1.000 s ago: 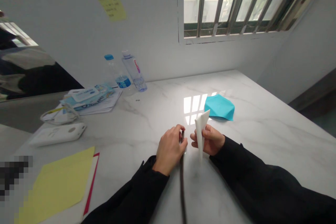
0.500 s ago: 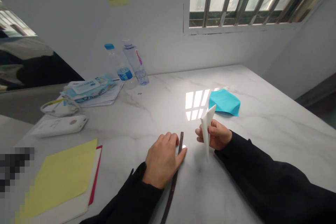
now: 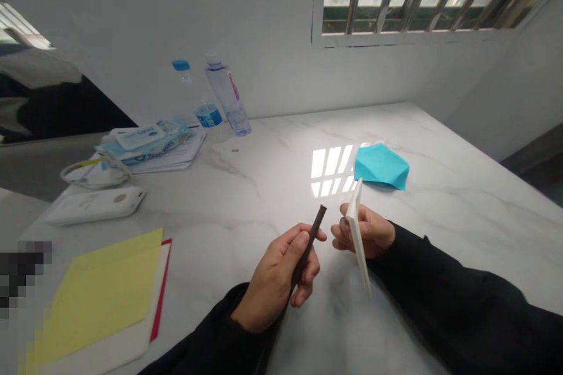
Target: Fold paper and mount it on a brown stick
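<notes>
My left hand (image 3: 281,272) grips a long, narrow dark brown strip (image 3: 313,233), thumb on top and fingers beneath. The strip's far end sticks up past my fingertips, and its lower length runs down behind my sleeve. In my right hand (image 3: 367,231) is a thin white folded piece (image 3: 359,246), perhaps paper or cloth, held nearly edge-on to me. The two hands are close together but apart. Beyond my right hand, a turquoise sheet (image 3: 382,167) with bent edges rests on the marble-patterned table (image 3: 246,193).
At left lie a yellow sheet (image 3: 108,293) on white and red ones, a white device (image 3: 97,205), a coiled cable (image 3: 70,174) and a blue wipes pack (image 3: 149,137) on papers. A blue-capped bottle (image 3: 206,111) and a clear bottle (image 3: 231,96) stand by the wall.
My left hand has picked up the brown strip from the table and raised its end toward my right hand. The white piece has tilted slightly in my right hand.
</notes>
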The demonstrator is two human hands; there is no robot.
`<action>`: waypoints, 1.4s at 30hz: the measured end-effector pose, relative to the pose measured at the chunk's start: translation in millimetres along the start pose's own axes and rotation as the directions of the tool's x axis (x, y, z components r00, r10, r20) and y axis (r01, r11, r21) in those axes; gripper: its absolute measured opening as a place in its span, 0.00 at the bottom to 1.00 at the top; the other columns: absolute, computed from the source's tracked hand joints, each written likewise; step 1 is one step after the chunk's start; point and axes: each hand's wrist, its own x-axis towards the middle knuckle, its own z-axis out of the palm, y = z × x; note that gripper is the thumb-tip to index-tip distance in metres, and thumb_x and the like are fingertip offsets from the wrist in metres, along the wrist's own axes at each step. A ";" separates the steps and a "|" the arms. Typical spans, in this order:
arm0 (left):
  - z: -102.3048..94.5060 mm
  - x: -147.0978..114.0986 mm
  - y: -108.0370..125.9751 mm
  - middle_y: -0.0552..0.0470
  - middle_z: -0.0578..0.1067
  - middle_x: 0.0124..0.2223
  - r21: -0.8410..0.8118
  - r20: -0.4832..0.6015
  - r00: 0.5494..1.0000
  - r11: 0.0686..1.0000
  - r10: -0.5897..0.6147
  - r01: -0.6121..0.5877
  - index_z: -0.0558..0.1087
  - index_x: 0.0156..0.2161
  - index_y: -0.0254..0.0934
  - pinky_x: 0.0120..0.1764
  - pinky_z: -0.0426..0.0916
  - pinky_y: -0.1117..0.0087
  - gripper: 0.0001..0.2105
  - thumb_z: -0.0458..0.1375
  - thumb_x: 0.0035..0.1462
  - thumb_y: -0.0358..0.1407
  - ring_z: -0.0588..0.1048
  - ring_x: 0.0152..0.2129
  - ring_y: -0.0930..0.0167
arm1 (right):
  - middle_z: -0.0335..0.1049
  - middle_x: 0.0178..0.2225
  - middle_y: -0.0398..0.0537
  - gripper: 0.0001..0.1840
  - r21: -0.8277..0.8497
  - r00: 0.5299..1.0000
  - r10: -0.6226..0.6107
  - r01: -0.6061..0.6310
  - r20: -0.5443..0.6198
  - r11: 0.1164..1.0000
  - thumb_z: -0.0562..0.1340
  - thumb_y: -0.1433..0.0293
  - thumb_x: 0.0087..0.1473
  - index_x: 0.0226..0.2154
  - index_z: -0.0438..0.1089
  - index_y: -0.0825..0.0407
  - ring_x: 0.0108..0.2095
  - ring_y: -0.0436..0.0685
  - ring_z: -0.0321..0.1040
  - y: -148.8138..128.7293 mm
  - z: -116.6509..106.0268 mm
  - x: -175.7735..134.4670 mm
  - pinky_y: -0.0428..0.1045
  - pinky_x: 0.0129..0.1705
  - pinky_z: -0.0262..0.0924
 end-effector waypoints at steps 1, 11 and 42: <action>1.3 -0.2 -0.7 0.62 0.66 0.20 -0.017 0.001 1.000 1.000 0.007 -0.007 0.68 0.45 0.38 0.13 0.52 0.81 0.17 0.50 0.69 0.50 0.58 0.09 0.81 | 0.62 0.17 0.36 0.23 -0.005 1.000 0.009 -0.009 -0.002 1.000 0.79 0.58 0.40 0.25 0.68 0.51 0.22 0.50 0.62 1.9 0.9 0.3 0.47 0.28 0.59; 10.7 -4.6 -8.8 0.63 0.65 0.19 -0.096 0.032 0.999 0.995 0.043 -0.039 0.64 0.43 0.40 0.14 0.53 0.82 0.15 0.45 0.72 0.49 0.57 0.10 0.80 | 0.53 0.16 0.36 0.25 0.033 0.992 0.045 -0.049 0.114 0.998 0.75 0.55 0.47 0.21 0.63 0.50 0.22 0.49 0.51 0.0 4.2 2.7 0.46 0.26 0.53; 32.9 -19.5 -11.0 0.62 0.68 0.21 0.014 -0.097 0.987 0.992 0.126 -0.125 0.61 0.44 0.40 0.15 0.57 0.82 0.12 0.49 0.71 0.48 0.62 0.11 0.80 | 0.64 0.18 0.40 0.25 0.081 0.982 -0.119 0.108 0.148 0.991 0.73 0.53 0.50 0.19 0.67 0.53 0.21 0.47 0.60 20.9 14.8 2.7 0.43 0.24 0.59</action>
